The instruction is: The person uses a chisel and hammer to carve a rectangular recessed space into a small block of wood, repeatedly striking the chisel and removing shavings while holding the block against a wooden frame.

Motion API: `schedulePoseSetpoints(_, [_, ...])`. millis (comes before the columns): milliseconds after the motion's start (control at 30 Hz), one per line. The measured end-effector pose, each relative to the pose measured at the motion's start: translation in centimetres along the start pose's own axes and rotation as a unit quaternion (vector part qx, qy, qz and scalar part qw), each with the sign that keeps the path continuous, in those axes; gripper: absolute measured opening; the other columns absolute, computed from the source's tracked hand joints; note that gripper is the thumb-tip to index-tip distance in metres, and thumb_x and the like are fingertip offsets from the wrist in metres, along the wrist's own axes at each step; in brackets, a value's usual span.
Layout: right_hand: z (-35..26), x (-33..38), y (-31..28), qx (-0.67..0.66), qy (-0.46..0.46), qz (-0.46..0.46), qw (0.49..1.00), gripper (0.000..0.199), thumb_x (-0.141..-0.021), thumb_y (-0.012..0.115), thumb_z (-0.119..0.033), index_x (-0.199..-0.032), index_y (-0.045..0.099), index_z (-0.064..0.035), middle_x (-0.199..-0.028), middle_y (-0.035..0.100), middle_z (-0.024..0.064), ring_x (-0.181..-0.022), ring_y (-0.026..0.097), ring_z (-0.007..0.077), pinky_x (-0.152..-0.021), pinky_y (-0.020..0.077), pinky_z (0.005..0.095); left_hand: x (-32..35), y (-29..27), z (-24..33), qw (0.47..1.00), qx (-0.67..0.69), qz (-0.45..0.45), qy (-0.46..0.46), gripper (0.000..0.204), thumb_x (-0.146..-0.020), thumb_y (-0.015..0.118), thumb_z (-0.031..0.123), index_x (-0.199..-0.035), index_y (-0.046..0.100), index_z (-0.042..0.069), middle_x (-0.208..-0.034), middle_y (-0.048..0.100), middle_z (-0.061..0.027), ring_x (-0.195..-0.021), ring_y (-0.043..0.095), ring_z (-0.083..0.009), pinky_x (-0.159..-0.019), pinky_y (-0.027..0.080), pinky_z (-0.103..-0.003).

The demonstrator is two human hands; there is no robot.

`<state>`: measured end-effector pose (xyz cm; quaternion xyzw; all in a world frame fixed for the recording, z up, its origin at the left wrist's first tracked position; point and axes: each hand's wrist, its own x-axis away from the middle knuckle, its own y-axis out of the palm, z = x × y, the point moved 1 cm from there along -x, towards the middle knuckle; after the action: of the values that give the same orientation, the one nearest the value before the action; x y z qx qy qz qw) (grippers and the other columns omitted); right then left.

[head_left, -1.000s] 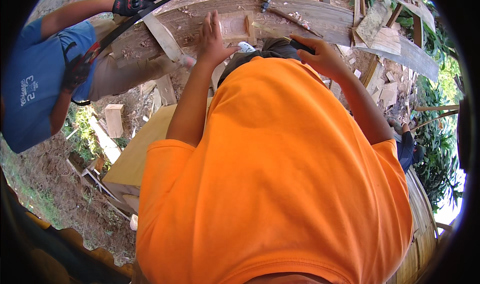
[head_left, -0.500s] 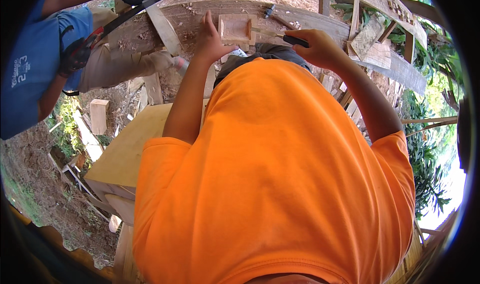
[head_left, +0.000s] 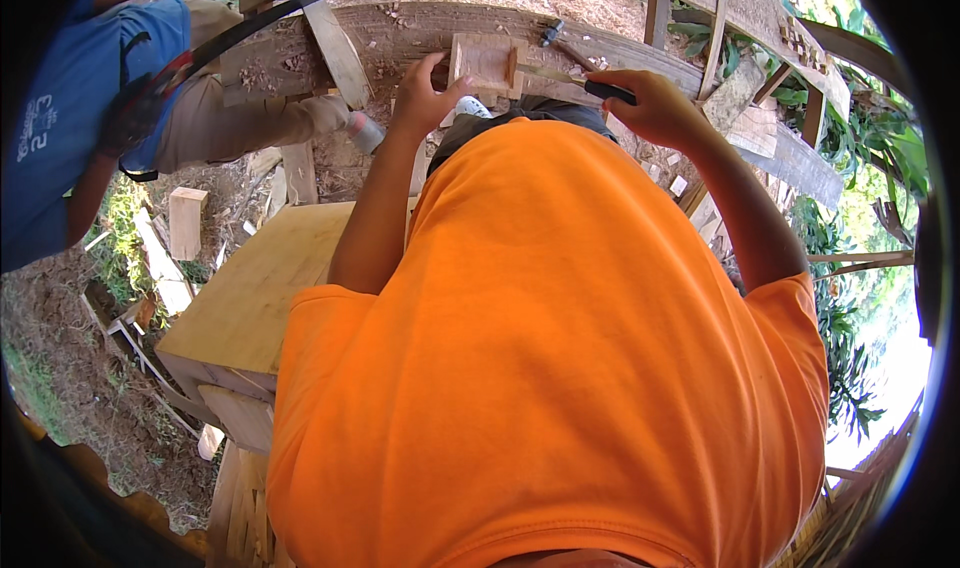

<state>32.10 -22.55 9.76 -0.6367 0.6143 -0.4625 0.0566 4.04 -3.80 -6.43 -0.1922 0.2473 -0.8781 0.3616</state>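
A small, shallow wooden box (head_left: 487,60) with raised rims lies tilted on the long plank in front of me. My left hand (head_left: 424,98) is beside its left edge, thumb and fingers apart and curved toward it; I cannot tell whether the fingertips touch. My right hand (head_left: 648,103) grips the black handle of a narrow-bladed tool that looks like a chisel (head_left: 609,92). Its thin metal blade points left and reaches the box's right rim, where a small strip of wood stands.
A hammer (head_left: 553,34) rests on the long plank (head_left: 420,30) beyond my right hand. At left, a person in a blue shirt (head_left: 60,138) and dark gloves holds a handsaw (head_left: 265,13). A wooden cabinet (head_left: 260,288) stands at my left; wood scraps and shavings lie around.
My left hand has gone from stretched fingers to a curved shape by the box. The box sits slightly further right and more tilted. The chisel stays at its right rim.
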Motion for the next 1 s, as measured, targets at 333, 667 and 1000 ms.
schedulePoseSetpoints(333, [1.3, 0.5, 1.1, -0.054, 0.033, 0.011, 0.998, 0.042, -0.090, 0.064, -0.020, -0.132, 0.069, -0.0142, -0.118, 0.074, 0.0161, -0.104, 0.071, 0.0346, -0.092, 0.0541, 0.0431, -1.8, -0.1, 1.3, 0.998, 0.023, 0.028, -0.050, 0.027, -0.084, 0.077, 0.024, -0.096, 0.071, 0.000, -0.081, 0.076, -0.0114, -0.074, 0.075, -0.0225, -0.074, 0.058, -0.036])
schedulePoseSetpoints(667, [0.5, 1.2, 1.0, -0.073, 0.023, 0.051, 0.996, 0.041, -0.090, 0.067, -0.019, -0.129, 0.071, -0.0102, -0.115, 0.075, 0.0169, -0.101, 0.073, 0.0332, -0.090, 0.0554, 0.0423, -2.1, 0.9, 1.8, 0.966, -0.176, 0.060, 0.181, 0.102, -0.075, 0.085, 0.054, -0.153, 0.036, 0.012, -0.150, 0.040, -0.0209, -0.135, 0.046, -0.0415, -0.106, 0.044, -0.052])
schedulePoseSetpoints(1000, [0.6, 0.9, -0.3, -0.172, 0.044, 0.078, 0.981, 0.034, -0.098, 0.067, -0.016, -0.131, 0.070, -0.0064, -0.103, 0.073, 0.0032, -0.071, 0.061, 0.0091, -0.069, 0.0513, 0.0239, -3.3, 0.5, 3.7, 0.960, -0.168, -0.075, 0.213, 0.114, -0.068, 0.091, 0.040, -0.161, 0.028, 0.021, -0.148, 0.044, -0.0151, -0.133, 0.048, -0.0380, -0.114, 0.041, -0.049])
